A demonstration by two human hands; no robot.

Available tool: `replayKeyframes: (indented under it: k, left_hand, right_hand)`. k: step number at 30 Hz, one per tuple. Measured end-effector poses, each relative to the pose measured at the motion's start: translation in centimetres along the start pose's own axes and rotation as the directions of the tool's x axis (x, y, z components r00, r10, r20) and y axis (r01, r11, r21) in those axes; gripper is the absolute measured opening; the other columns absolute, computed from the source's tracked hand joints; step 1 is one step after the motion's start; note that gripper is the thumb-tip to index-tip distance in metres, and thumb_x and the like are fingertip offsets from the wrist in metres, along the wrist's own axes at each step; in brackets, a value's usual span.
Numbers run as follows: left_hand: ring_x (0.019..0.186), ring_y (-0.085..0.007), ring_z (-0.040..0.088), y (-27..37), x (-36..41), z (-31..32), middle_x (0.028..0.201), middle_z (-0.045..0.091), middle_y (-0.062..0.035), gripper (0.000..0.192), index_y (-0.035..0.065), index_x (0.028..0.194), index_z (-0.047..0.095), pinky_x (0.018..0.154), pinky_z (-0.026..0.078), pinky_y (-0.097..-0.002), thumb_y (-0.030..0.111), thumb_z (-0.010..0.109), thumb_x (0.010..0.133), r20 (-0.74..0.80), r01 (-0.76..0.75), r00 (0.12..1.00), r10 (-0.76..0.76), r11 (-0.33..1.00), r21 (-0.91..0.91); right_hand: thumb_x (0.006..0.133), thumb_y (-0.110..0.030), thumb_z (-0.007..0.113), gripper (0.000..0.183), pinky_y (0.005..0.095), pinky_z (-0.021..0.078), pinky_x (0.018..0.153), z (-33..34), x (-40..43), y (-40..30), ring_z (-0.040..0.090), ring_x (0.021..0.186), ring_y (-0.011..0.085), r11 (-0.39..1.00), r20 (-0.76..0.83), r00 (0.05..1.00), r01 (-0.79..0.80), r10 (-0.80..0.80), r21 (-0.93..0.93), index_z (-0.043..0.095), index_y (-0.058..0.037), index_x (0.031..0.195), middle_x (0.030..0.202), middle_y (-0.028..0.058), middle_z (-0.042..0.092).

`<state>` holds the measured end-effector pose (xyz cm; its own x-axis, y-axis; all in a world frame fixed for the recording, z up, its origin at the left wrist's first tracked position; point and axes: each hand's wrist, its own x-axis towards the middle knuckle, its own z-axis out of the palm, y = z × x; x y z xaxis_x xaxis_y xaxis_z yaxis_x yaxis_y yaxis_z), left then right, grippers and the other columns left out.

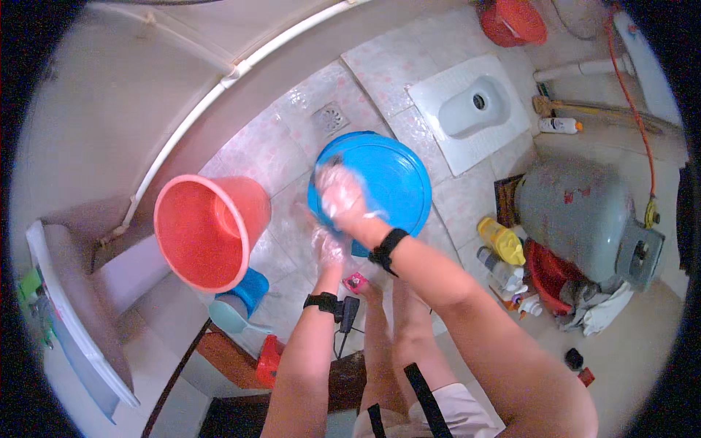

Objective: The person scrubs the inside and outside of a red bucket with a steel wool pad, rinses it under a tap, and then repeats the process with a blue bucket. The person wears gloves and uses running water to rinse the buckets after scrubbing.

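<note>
A round blue plastic bucket (397, 183) stands on the tiled floor before me, a broad circular face towards me. My right hand (342, 189), in a clear plastic glove, is over the left part of that face and blurred by motion. Something small and dark shows at its fingertips, too blurred to name. My left hand (328, 246), also in a clear plastic glove, is at the bucket's near left side. Its fingers are blurred, so their grip is unclear. Both wrists wear black straps.
Left of the bucket, a large red bucket (200, 235) leans with its mouth towards me, near a light blue dipper (233, 317). A floor drain (331, 119) and a squat toilet (476, 107) lie beyond. Bottles (501, 241) and a grey gas cylinder (569, 213) are at right.
</note>
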<state>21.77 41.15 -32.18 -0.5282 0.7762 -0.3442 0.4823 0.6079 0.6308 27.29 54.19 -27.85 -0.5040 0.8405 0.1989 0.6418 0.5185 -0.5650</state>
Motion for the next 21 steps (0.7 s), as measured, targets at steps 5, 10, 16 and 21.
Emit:
replayKeyframes:
  k: [5, 10, 16, 21]
  left_hand:
    - [0.113, -0.0384, 0.048, 1.1, -0.5, -0.3, 0.128, 0.043, -0.0258, 0.110, -0.0021, 0.139, 0.008, 0.095, 0.040, -0.0407, 0.026, 0.080, 0.061, 0.093, 0.031, 0.995, -0.021, 0.994, -0.105]
    - [0.114, -0.0376, 0.047, 2.9, -0.5, 0.1, 0.130, 0.042, -0.0250, 0.105, -0.0009, 0.139, 0.011, 0.095, 0.039, -0.0408, 0.026, 0.079, 0.063, 0.119, 0.204, 0.975, -0.188, 0.969, -0.142]
    - [0.111, -0.0335, 0.049, 0.8, 0.6, -0.4, 0.128, 0.045, -0.0196, 0.086, 0.0015, 0.134, 0.024, 0.094, 0.039, -0.0398, 0.038, 0.071, 0.072, 0.199, 0.214, 0.962, -0.187, 0.969, -0.123]
    - [0.116, -0.0384, 0.044, 4.9, 0.1, -2.3, 0.130, 0.038, -0.0286, 0.117, -0.0079, 0.136, -0.002, 0.100, 0.034, -0.0405, 0.041, 0.078, 0.065, 0.140, 0.202, 0.975, -0.170, 0.946, -0.254]
  right_hand:
    - [0.075, -0.015, 0.054, 0.025, 0.0362, 0.0478, 0.079, -2.2, -0.7, 4.0, 0.059, 0.090, 0.0254, 0.983, 0.243, 0.961, 0.094, -0.131, 0.157, 0.062, -0.0055, 0.097, 0.095, 0.0122, 0.062]
    - [0.075, -0.014, 0.057, 0.032, 0.0390, 0.0434, 0.090, -0.7, -2.7, 1.8, 0.058, 0.096, 0.0290, 0.995, -0.006, 0.996, 0.092, -0.092, -0.048, 0.059, -0.0058, 0.106, 0.097, 0.0121, 0.062]
    - [0.074, -0.014, 0.057, 0.048, 0.0385, 0.0360, 0.101, -1.0, 0.4, -0.6, 0.047, 0.117, 0.0274, 0.990, 0.497, 0.863, 0.127, -0.084, -0.053, 0.050, -0.0067, 0.121, 0.127, 0.0134, 0.048]
    - [0.077, -0.016, 0.050, 0.020, 0.0384, 0.0452, 0.082, 0.8, 3.2, 3.7, 0.058, 0.092, 0.0261, 0.960, 0.347, 0.937, 0.137, -0.045, -0.245, 0.061, -0.0086, 0.093, 0.095, 0.0111, 0.062]
